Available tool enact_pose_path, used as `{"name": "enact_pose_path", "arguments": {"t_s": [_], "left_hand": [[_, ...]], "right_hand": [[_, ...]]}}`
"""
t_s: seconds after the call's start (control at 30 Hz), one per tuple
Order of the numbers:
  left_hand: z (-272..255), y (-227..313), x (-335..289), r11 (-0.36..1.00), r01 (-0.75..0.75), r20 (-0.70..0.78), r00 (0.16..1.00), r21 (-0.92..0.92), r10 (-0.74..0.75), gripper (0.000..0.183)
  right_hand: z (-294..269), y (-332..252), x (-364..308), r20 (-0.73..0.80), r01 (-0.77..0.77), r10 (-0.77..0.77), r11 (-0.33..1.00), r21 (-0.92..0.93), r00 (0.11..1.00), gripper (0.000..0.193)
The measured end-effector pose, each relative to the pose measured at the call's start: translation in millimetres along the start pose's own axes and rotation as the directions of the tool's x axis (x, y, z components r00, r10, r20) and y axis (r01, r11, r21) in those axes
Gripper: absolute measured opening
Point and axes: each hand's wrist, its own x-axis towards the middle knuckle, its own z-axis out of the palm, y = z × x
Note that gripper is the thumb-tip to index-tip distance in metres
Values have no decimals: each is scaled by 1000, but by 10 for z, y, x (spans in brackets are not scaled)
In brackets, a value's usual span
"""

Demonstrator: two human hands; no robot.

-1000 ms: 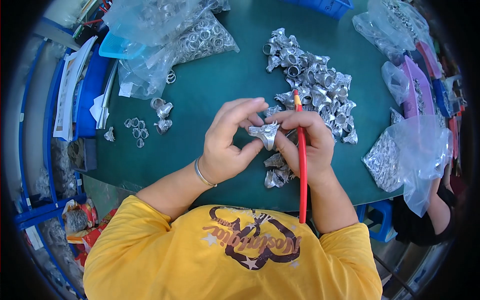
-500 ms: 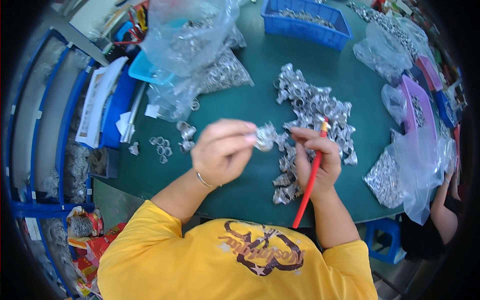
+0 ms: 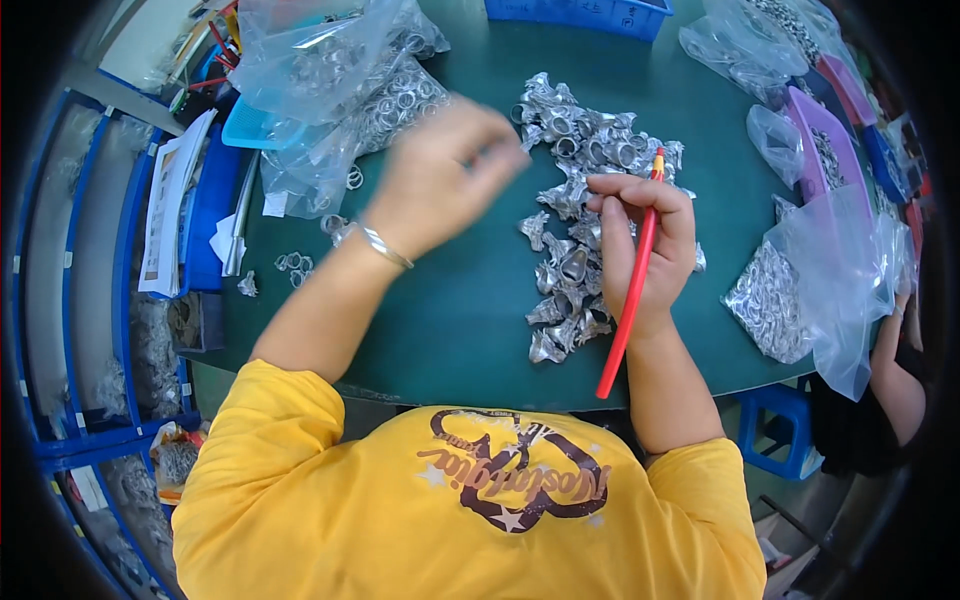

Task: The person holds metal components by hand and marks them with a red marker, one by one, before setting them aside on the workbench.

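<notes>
A red pencil (image 3: 632,290) slants through my right hand (image 3: 650,240), which is closed around it with thumb and index finger drawn together. Just left of and beyond this hand spreads a pile of silver-coloured metal rings (image 3: 573,262) with bulky shaped heads. My left hand (image 3: 445,175), wearing a bangle at the wrist, hangs over the table left of the pile. Its fingers point right and are smeared by motion; whether they hold anything cannot be made out. Small groups of rings (image 3: 294,264) lie on the table left of my left forearm.
Clear plastic bags of rings (image 3: 400,95) lie beside a light-blue basket (image 3: 250,125) at the far left. A blue bin (image 3: 580,15) stands at the far edge. On the right are a purple tray (image 3: 805,130), another bag (image 3: 768,305), a blue stool (image 3: 778,430) and another person's arm (image 3: 890,380).
My left hand has moved away from my right hand, and the ring piece at its fingertips no longer shows. The view has shifted; my right hand still grips the pencil.
</notes>
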Motion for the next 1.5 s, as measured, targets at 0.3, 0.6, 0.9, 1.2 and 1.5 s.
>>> {"name": "enact_pose_path", "arguments": {"t_s": [0.3,0.6,0.9,1.2,1.5], "left_hand": [[456,195,-640,724,579,323,813,-374,-484,32],[314,258,-778,768,352,108,930,-534,-351,44],[321,315,-803,561,466,224,866,-684,-447,31],[327,317,-761,727,457,102,873,-512,-476,23],[300,340,-725,861,337,26,935,-382,-354,22]], "right_hand": [[44,5,-33,49,-75,78,996,-51,996,16],[81,-14,-139,311,-347,341,937,-39,887,16],[108,-99,-5,158,-79,104,984,-158,982,11],[16,-62,-119,268,-8,16,999,-32,963,8],[35,-68,-121,302,-20,56,992,-121,952,10]]}}
